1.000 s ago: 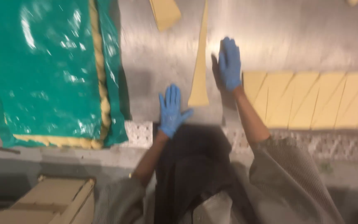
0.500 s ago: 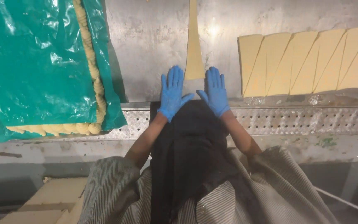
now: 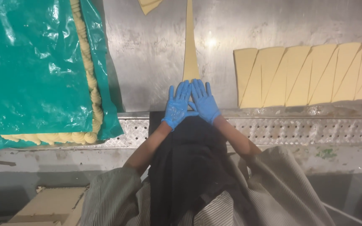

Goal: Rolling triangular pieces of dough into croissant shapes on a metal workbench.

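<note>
Palms flat and open, left hand (image 3: 177,105) and right hand (image 3: 204,102) pressing side by side on wide end of long dough triangle (image 3: 190,46) left of cut dough row (image 3: 311,75), keeping pressure even, gripping nothing
</note>
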